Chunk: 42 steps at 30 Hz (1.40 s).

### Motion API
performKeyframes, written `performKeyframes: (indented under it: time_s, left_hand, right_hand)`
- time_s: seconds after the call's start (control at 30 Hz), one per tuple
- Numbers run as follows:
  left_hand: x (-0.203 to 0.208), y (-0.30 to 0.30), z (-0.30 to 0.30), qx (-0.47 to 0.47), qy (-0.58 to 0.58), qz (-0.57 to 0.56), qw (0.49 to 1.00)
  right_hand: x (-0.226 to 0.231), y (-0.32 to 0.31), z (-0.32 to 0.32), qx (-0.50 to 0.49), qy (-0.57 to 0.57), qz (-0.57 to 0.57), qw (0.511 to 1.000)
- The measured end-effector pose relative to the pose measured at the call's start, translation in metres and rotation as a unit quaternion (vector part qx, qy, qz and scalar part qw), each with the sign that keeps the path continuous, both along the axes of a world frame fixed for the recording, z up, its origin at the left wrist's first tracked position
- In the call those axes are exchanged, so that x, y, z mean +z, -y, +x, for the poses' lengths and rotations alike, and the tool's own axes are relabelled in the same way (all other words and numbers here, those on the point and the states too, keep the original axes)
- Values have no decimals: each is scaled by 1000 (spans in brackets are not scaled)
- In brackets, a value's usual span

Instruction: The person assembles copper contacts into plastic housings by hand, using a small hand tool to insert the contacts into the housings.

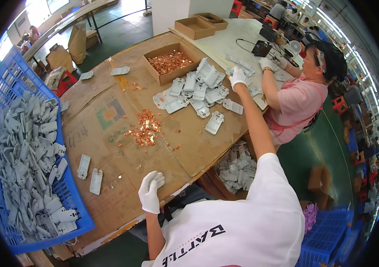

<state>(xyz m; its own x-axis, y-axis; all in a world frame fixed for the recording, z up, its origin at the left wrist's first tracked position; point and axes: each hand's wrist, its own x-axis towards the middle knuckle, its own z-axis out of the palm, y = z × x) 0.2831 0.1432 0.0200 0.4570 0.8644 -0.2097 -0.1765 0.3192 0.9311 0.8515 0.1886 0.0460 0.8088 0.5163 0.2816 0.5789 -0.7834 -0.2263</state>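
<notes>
My right hand (238, 77), in a white glove, stretches out over the far right edge of a heap of light grey plastic casings (199, 91). Its fingers are bent in; whether a casing is in them is too small to tell. My left hand (150, 191), also gloved, hovers by the table's near edge with its fingers curled together and nothing visible in them. Small copper-coloured metal pieces (146, 128) lie loose on the cardboard-covered table (109, 153). One casing (214, 123) lies apart in front of the heap, and two more casings (89, 174) rest at the left.
At the left a blue basket (79, 209) is full of grey casings. A cardboard box (154, 74) of copper pieces stands behind the heap. Beside my right arm a co-worker (297, 100) in pink works with gloved hands. More casings (238, 167) fill a box below the table edge.
</notes>
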Motion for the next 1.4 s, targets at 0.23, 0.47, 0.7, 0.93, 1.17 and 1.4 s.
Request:
performKeyframes:
  time_s: [0.23, 0.47, 0.7, 0.93, 1.17, 1.4]
  left_hand:
    - [0, -2, 1, 10, -30, -8, 999]
    - [-4, -3, 2, -4, -14, 0, 1000]
    - [-1, -2, -3, 1, -7, 0, 1000]
    - [38, 2, 26, 61, -201, 319, 924]
    - [24, -19, 40, 160, -290, 411, 849]
    - [10, -23, 23, 59, 120, -91, 987]
  right_hand:
    - [6, -39, -49, 99, -36, 55, 993]
    - [17, -46, -28, 206, -186, 100, 956]
    - [59, -33, -83, 217, -356, 232, 879]
    - [84, 13, -285, 417, -242, 214, 849]
    - [54, 21, -366, 481, -501, 165, 700]
    - [-11, -20, -301, 436, -33, 42, 898]
